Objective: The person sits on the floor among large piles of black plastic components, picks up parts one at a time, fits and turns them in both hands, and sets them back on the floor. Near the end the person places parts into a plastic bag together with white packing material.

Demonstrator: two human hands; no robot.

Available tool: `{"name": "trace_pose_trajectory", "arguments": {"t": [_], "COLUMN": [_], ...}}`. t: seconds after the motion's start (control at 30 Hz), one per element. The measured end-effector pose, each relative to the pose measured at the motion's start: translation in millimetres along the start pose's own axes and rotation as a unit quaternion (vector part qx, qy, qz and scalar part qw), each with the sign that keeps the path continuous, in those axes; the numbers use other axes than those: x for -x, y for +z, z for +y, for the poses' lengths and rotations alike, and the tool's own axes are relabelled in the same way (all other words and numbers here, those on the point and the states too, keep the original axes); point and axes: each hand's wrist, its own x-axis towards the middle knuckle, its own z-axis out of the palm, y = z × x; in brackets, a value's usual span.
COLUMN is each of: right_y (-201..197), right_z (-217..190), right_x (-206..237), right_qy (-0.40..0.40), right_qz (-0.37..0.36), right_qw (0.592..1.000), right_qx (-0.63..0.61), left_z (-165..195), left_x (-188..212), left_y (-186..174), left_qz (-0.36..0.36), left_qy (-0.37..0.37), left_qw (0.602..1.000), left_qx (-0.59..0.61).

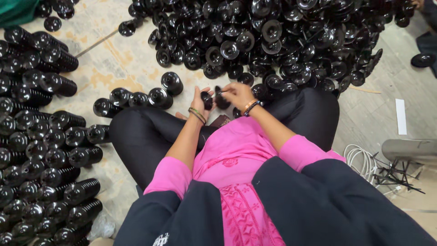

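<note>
Currently the left hand point(200, 101) grips a small glossy black plastic disc point(207, 99), fingers closed around it, while the right hand point(237, 94) pinches a second black disc point(221, 99) against it, apparently for mating, above the lap. Loose pile of black discs point(273, 36) lies ahead; stacked black columns point(41, 150) lie on the left.

The person sits cross-legged on the pale tiled floor point(114, 64). The left hand point(200, 101) holds a small glossy black plastic disc point(207, 99), and the right hand point(237, 94) holds a second black disc point(221, 98) just beside it. A loose heap of black discs point(282, 36) lies far ahead; stacked black disc columns point(41, 150) line the left.
</note>
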Motion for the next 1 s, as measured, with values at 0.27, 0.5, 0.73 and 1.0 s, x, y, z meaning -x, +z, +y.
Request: {"name": "trace_pose_trajectory", "arguments": {"t": [0.27, 0.5, 0.73, 1.0], "right_y": [27, -3, 25, -7], "right_z": [10, -3, -3, -5], "right_x": [12, -2, 8, -2], "right_qy": [0.026, -0.150, -0.147, -0.142], "right_qz": [-0.045, 0.095, -0.014, -0.054], "right_qw": [0.986, 0.967, 0.912, 0.934], "right_qx": [-0.160, 0.181, 0.383, 0.323], "left_z": [-6, 0, -4, -1], "left_x": [12, -6, -6, -1], "left_y": [13, 4, 1, 7], "left_qz": [-0.121, 0.054, 0.122, 0.140], "left_qy": [-0.016, 0.080, -0.042, 0.013], "left_qw": [0.992, 0.984, 0.980, 0.972], "left_qx": [-0.038, -0.151, -0.150, -0.191]}}
